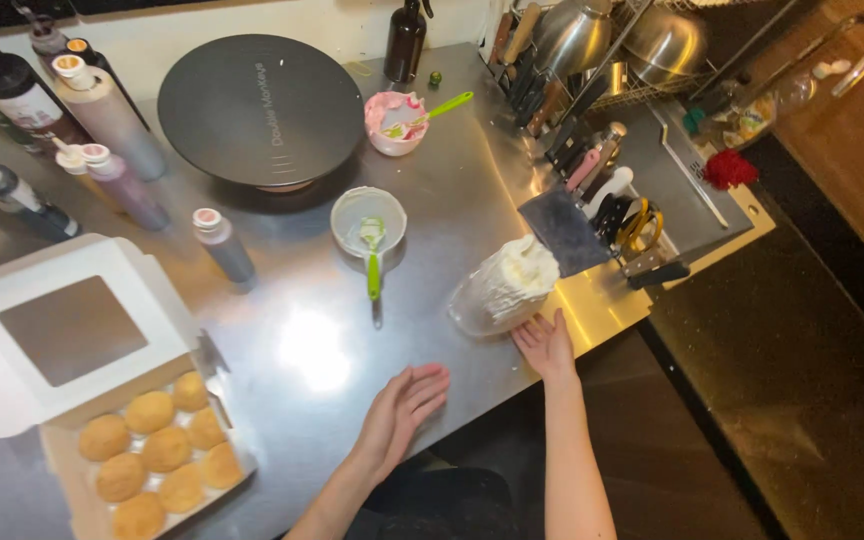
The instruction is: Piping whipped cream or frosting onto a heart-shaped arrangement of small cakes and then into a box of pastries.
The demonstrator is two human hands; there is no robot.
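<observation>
Desk: a steel desk (302, 340) under hard light, with a bright glare patch near the middle.
Room: dark floor to the right; a drying rack holding metal bowls (612, 40) at the far corner.
Turntable: a black cake turntable (260, 108) at the back.
Box: a white windowed box (72, 330), lid open, holding round golden buns (152, 450); its left side is cut off.
Piping bag: a cream-filled piping bag (502, 285) lies near the desk's right edge, with a bench scraper (564, 232) just behind it.
Right hand: the right hand (546, 345) touches the bag's near end, grip loose, fingers spread.
Left hand: the left hand (404, 405) lies flat on the desk, grip released, holding nothing.
Bottles: squeeze bottles (102, 120) at the left; their contents are unclear.
</observation>
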